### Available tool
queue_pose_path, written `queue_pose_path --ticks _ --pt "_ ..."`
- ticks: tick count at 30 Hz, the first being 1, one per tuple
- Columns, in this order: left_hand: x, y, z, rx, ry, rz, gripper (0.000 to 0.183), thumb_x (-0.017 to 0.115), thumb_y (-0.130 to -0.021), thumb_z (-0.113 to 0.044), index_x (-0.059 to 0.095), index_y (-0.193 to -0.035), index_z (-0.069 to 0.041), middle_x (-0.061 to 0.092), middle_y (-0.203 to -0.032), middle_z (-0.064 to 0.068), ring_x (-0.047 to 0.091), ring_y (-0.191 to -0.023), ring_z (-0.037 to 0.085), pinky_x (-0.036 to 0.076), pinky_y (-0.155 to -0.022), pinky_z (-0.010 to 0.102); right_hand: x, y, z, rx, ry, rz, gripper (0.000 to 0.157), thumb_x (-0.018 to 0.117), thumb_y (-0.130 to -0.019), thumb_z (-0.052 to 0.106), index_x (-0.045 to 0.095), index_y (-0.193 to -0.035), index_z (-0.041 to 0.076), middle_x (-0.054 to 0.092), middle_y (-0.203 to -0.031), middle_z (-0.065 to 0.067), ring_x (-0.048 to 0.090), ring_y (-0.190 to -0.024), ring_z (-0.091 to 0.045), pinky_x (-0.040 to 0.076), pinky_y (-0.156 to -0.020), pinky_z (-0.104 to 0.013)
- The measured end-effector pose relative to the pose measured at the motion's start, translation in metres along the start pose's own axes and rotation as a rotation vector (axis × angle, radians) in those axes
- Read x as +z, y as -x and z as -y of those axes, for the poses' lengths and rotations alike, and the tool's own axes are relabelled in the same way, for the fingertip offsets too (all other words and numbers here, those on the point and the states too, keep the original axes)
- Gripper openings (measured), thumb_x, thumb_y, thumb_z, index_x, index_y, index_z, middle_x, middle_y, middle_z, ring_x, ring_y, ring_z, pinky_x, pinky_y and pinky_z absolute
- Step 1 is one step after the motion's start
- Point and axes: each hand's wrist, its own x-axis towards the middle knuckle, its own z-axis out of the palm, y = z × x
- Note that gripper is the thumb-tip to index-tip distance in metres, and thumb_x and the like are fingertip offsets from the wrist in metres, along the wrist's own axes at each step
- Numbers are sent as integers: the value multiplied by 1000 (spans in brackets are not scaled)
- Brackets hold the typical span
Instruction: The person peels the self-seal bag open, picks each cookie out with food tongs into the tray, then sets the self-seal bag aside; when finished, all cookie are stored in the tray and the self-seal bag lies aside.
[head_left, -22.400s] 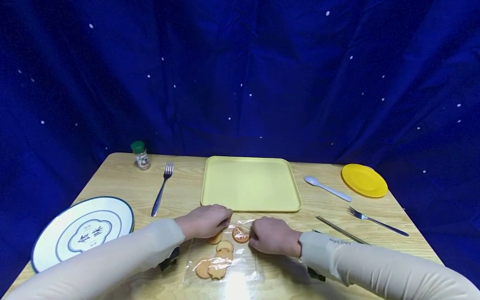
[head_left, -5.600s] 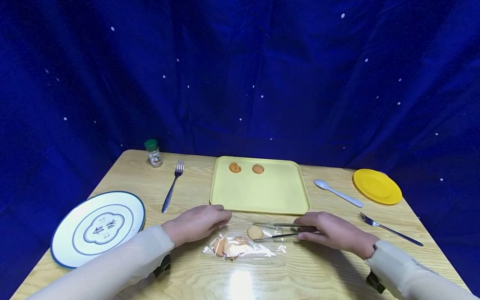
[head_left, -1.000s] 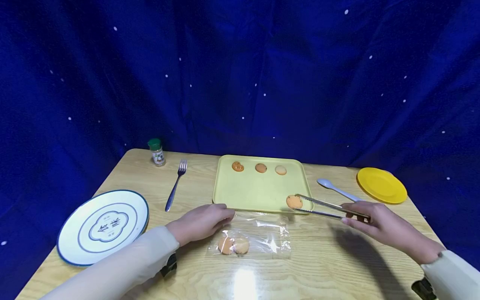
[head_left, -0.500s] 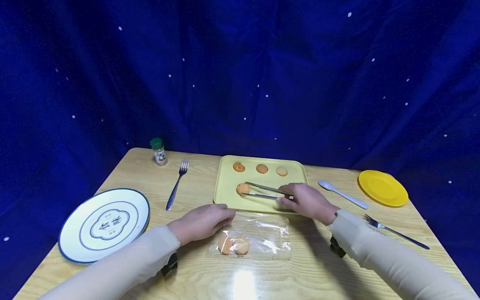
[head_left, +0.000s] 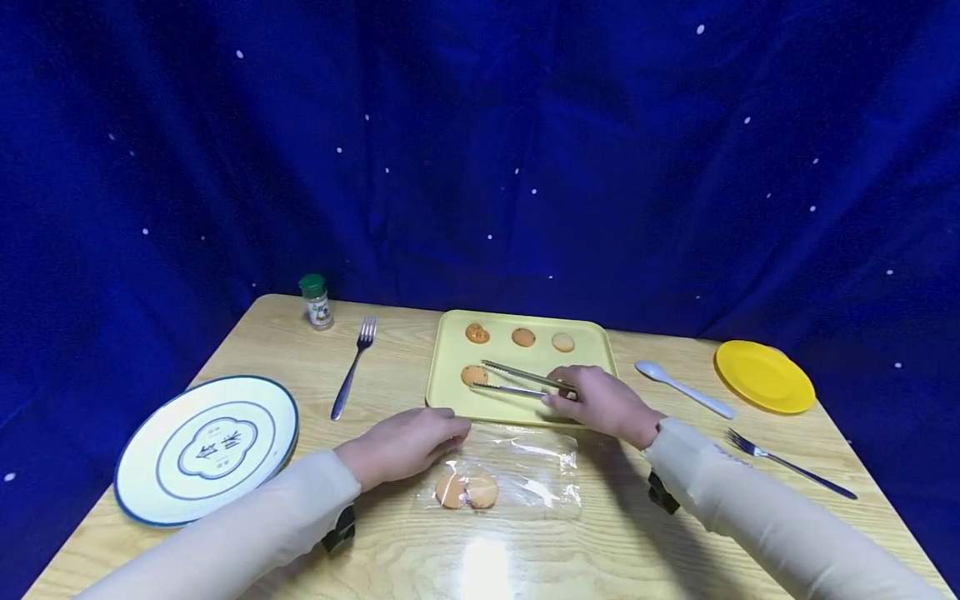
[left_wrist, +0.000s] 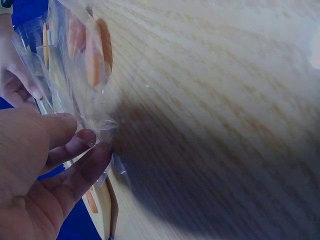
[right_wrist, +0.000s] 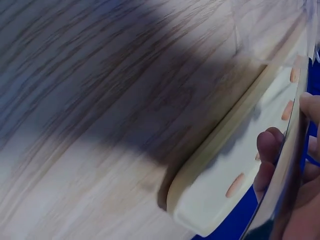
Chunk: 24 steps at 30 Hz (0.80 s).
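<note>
We see two hands working at a wooden table. The right hand has its fingers and thumb bent around metal tongs, so its grip is closed up on them. The tongs reach over a yellow tray from the right, and their two arms stand a bit apart. Their tips are at the right side of a spotted cookie, on the left part of the tray. We can't tell if the tips squeeze it.

On the far side of the tray, we see a row of three: a shiny cookie on the left, a brown cookie in the middle and a pale cookie on the right.

The left hand is by the tray's near left corner. Its grip is almost closed, and its thumb and fingertips pinch the edge of a clear bag. The bag lies just to the near side of the tray. Inside, we see an orange cookie and a light cookie side by side.

On the left we see a big white plate, a fork and a little green-topped jar. On the right are a pale spoon, a yellow plate and a second fork.
</note>
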Motion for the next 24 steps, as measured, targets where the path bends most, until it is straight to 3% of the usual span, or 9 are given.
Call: queue_pose_path --ticks 5,13,18,24 --pt "2 1 0 4 -2 -3 16 54 -99 -18 55 -84 -16 51 -73 -8 47 -66 4 44 -60 19 -17 22 -6 4 -13 -38 37 62 -94 36 64 -121 10 71 -107 -4 65 -86 -8 53 -74 -29" --pt "1 3 1 8 -4 -29 17 54 -99 -17 54 -82 -16 48 -71 -8 45 -64 5 41 -59 19 -44 82 -26 10 43 -166 29 63 -93 39 67 -114 18 69 -94 9 56 -70 0 48 -62 -20" --pt "0 2 1 16 2 -23 17 54 -99 -16 54 -82 -15 48 -71 -7 46 -64 5 41 -59 19 -51 118 -39 -75 86 -236 18 68 -91 28 70 -107 21 70 -96 15 59 -81 4 50 -68 -19" --pt "-1 1 0 19 -2 -20 17 54 -99 -16 55 -83 -15 49 -71 -7 46 -64 4 41 -58 18 -51 147 -43 -158 70 -223 19 70 -89 18 71 -107 25 68 -94 21 57 -80 8 44 -68 -10"
